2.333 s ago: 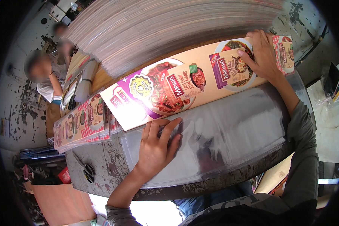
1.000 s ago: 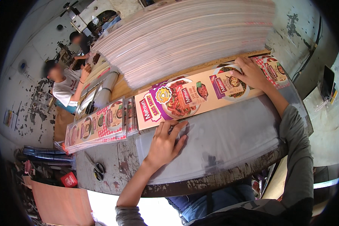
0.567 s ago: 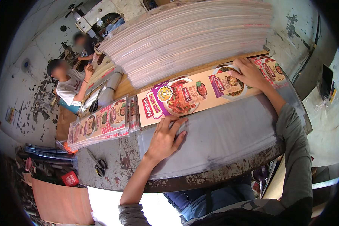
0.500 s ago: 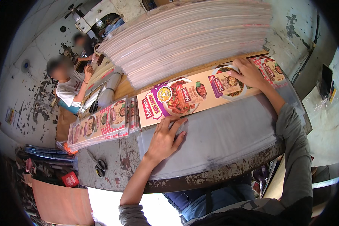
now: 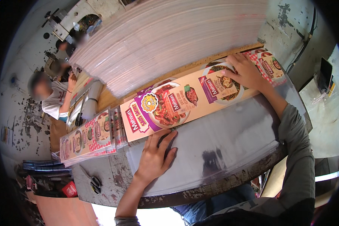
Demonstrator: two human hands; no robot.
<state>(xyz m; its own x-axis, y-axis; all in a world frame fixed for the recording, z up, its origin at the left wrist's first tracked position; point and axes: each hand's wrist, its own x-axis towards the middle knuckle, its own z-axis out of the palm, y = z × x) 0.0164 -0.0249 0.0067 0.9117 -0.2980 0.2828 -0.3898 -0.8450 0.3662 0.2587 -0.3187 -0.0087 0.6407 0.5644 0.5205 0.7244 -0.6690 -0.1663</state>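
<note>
A long printed card (image 5: pixel 194 88) with food pictures on a peach ground lies slantwise on the table, along the far side of a pile of clear plastic sleeves (image 5: pixel 214 150). My left hand (image 5: pixel 152 156) rests on the sleeves, fingers stretched apart, its fingertips at the card's near edge. Over the card's right part lies my right hand (image 5: pixel 246 71), palm down with its fingers spread and the thumb on the printed face. More printed cards (image 5: pixel 271 67) with a red checked pattern show beyond the right hand. Neither hand is closed around anything.
A tall stack of plastic-wrapped sheets (image 5: pixel 169 45) rises behind the card. Bundled printed cards (image 5: pixel 88 137) lie to the left, and scissors (image 5: pixel 95 184) near the table's left edge. Other people (image 5: pixel 56 96) sit at the far left, their hands apart from mine.
The whole view has shifted and tilted, so the stack and table look closer. Both hands keep nearly the same places against the card.
</note>
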